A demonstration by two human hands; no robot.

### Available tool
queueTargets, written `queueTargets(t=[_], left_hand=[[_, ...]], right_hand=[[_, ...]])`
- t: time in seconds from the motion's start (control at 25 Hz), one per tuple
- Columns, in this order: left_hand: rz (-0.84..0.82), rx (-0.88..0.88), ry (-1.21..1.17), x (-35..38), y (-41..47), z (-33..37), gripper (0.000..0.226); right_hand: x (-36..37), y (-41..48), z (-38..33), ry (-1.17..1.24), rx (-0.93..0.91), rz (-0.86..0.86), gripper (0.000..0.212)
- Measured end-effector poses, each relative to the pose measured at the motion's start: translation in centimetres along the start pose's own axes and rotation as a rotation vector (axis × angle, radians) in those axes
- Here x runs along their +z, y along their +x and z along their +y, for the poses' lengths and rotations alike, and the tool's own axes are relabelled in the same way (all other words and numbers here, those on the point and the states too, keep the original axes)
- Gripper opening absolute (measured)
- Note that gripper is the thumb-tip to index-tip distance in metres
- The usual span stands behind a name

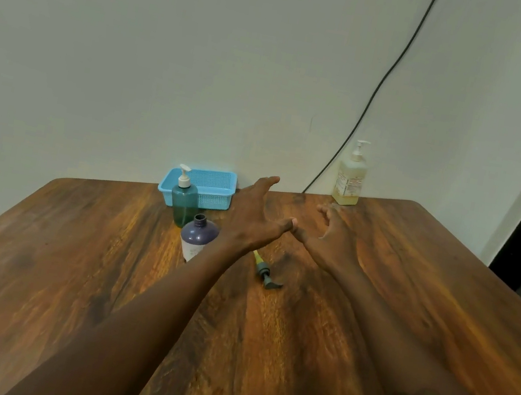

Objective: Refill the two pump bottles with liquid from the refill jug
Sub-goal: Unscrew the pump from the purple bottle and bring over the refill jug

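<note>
counter [68, 250]: dark wood, against a pale wall.
blue basket [213, 199]: at the back edge, by the wall.
teal pump bottle [183, 206]: upright just in front of the basket, white pump on.
purple bottle [198, 235]: upright before the teal one, neck open, partly behind the left forearm.
left hand [255, 217]: fingers straight, holding nothing, thumb tip touching the right thumb.
loose pump [268, 275]: lying on the counter between the forearms.
right hand [332, 236]: fingers spread, loosely curled, holding nothing.
pale yellow pump bottle [349, 181]: upright at the back right, well apart from the others.
</note>
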State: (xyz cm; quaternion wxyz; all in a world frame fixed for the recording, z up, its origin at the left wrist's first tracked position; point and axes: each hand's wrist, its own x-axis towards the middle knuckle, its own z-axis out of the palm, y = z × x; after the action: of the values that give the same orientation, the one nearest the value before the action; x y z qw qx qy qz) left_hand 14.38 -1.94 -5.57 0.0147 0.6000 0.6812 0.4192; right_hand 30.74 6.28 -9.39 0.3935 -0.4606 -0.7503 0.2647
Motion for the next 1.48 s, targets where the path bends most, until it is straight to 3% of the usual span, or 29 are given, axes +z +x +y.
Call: queueTargets(t=[0.12,0.32,0.88,1.04,1.28,1.48], left_hand=[[-0.042,-0.01,-0.053,1.9,2.2,1.3,0.092],[-0.082,-0.034,-0.071,6.5,6.7,2.8,0.091],[-0.163,-0.181,-0.223,19.8,22.3,2.1,0.093],[-0.165,-0.228,-0.28,22.4,24.0,1.6,0.084],[-0.175,-0.271,-0.277,24.6,24.9,0.1,0.085],[-0.169,-0.341,-0.282,25.0,25.2,-1.1,0.088]], right_hand=[[-1.0,2.0,1.5,0.041,0.055,0.034,0.093],[-2.3,6.7,3.5,0.062,0.114,0.089,0.072],[-3.2,22.4,12.7,-0.019,0.19,0.229,0.078],[-0.9,25.6,15.0,0.019,0.211,0.234,0.077],[2.3,28.0,17.3,-0.013,0.26,0.291,0.057],[2.1,27.4,17.5,0.006,0.284,0.376,0.061]])
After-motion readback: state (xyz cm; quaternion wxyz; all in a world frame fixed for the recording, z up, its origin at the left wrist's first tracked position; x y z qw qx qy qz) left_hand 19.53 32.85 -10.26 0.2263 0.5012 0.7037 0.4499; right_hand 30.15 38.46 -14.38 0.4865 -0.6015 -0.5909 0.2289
